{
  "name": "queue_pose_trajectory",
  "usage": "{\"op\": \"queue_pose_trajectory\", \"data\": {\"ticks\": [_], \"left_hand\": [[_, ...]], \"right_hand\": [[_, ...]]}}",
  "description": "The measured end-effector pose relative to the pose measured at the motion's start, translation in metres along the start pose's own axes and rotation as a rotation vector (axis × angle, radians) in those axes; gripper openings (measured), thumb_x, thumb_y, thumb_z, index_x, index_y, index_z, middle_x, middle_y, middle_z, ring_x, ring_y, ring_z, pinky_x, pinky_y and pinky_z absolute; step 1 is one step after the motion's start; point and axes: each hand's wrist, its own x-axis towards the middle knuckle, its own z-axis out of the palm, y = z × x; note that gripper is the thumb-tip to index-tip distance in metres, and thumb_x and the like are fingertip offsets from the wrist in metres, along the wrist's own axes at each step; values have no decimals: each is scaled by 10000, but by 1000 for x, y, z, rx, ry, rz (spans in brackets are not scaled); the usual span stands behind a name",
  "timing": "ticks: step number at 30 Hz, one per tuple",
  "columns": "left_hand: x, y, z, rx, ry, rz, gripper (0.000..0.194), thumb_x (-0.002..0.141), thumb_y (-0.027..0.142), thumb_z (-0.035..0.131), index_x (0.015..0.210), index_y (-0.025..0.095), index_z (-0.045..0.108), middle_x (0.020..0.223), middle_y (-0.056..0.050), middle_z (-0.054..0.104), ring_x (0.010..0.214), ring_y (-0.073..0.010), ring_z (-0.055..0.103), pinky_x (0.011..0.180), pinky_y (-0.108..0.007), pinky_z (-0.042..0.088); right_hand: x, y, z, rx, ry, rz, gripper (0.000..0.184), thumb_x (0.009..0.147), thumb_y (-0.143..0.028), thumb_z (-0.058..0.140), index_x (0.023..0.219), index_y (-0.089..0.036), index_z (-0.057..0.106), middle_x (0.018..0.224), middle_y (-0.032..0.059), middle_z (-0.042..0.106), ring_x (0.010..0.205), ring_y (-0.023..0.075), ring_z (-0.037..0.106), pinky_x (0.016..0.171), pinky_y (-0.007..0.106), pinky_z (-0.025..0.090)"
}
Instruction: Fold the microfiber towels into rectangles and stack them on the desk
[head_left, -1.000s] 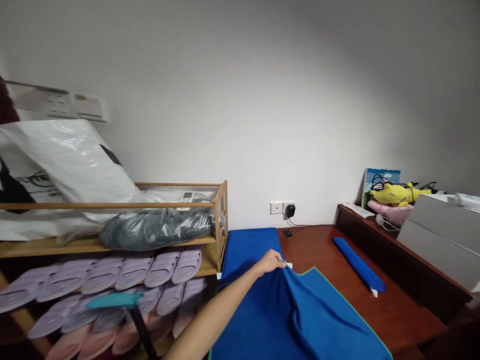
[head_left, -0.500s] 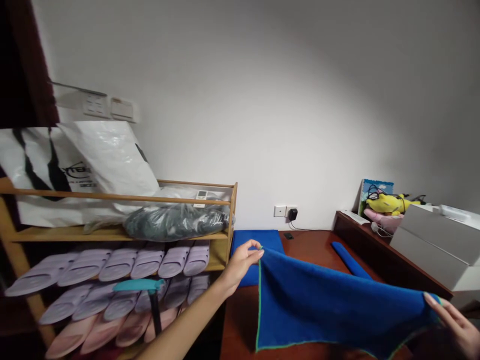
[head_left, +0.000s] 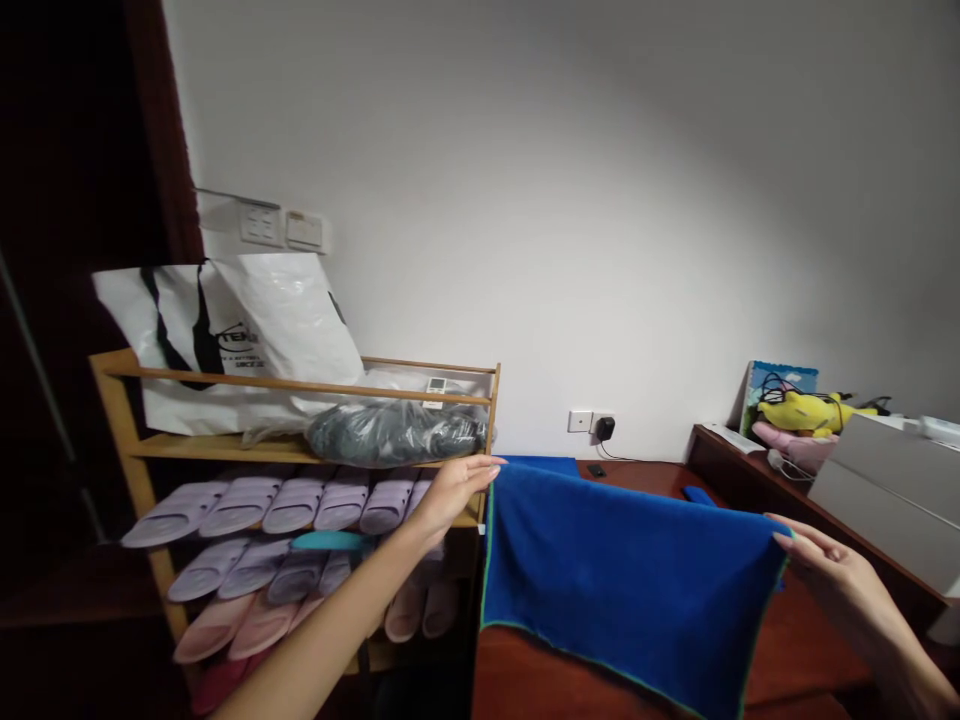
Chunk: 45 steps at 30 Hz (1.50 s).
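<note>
A blue towel [head_left: 622, 570] with green edging hangs stretched between my two hands over the reddish-brown desk [head_left: 525, 690]. At its upper left corner, my left hand [head_left: 456, 490] pinches the cloth between thumb and fingers. My right hand [head_left: 821, 560] grips the upper right corner the same way. The top edge slopes down slightly to the right, and the lower part droops near the desktop. Behind it, partly covered, lies another blue cloth [head_left: 551, 465] on the desk. A small piece of a further blue item [head_left: 699, 495] shows past the towel's top edge.
To the left stands a wooden rack [head_left: 135, 480] with rows of purple slippers [head_left: 296, 500], white bags [head_left: 292, 320] and a plastic-wrapped bundle [head_left: 397, 432]. A black plug [head_left: 604, 428] sits in the wall socket. On the right ledge are a yellow plush toy [head_left: 799, 410] and a grey-white box [head_left: 885, 490].
My right hand has moved up and to the left, and my left hand slightly up and left. The towel hangs more squarely and spread out. The view has shifted left.
</note>
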Motion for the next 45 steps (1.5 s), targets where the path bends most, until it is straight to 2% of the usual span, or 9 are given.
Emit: {"op": "queue_pose_trajectory", "data": {"ticks": [3,6,10,18,23,27,29,35,45], "left_hand": [[2,8,-7,7,-11,-36,393,684,426,714,946,134,687,872,-62,716,864,-205,629,809,-308,441],[5,17,-9,34,22,-29,379,647,435,736,881,139,697,863,-69,725,862,-208,638,829,-315,447],[8,24,-11,160,80,-16,343,606,424,749,805,149,700,784,-50,726,787,-200,647,793,-314,468],[7,36,-20,376,2,7,285,657,429,690,773,169,677,766,-37,721,782,-207,655,755,-306,486],[9,38,-22,664,-32,177,229,737,413,596,733,186,630,727,-13,651,725,-181,599,726,-301,465],[2,37,-21,698,-77,299,225,785,420,543,735,201,565,892,-23,599,858,-180,552,823,-322,439],[-7,40,-21,586,-150,245,236,805,435,525,755,205,524,899,-15,589,869,-171,555,819,-310,446],[-40,62,-21,420,-300,-41,242,836,455,509,845,217,463,663,58,531,639,-135,562,612,-253,468],[-78,106,-32,628,-463,-147,206,842,419,512,814,215,508,563,89,473,559,-103,498,558,-197,367]], "right_hand": [[-1,-5,3,317,-190,228,548,679,-494,680,1100,-146,642,1047,142,696,984,306,631,750,341,543],[4,-8,4,380,-136,276,517,648,-471,729,1061,-172,650,1003,90,714,971,254,639,774,270,530],[17,-5,6,253,-97,256,533,593,-476,767,1019,-172,666,888,59,734,855,217,663,696,225,526],[22,-15,0,-76,-78,63,471,558,-535,735,854,-171,694,778,74,735,779,255,675,621,255,517],[22,-17,-5,-300,-30,-8,481,624,-633,625,851,-210,661,789,40,730,765,214,660,616,226,465],[19,-14,-9,-414,-46,-74,484,652,-667,575,823,-220,641,756,36,719,730,202,654,600,220,451],[16,-14,-13,-458,-114,-111,467,658,-666,577,799,-225,636,730,34,710,712,195,651,597,212,449],[5,-21,-37,-504,-288,-149,429,677,-678,549,769,-265,618,641,23,656,585,171,589,525,229,441],[-11,-38,-68,-584,-516,-69,364,734,-644,516,757,-288,589,590,-4,580,502,145,504,494,242,428]]}}
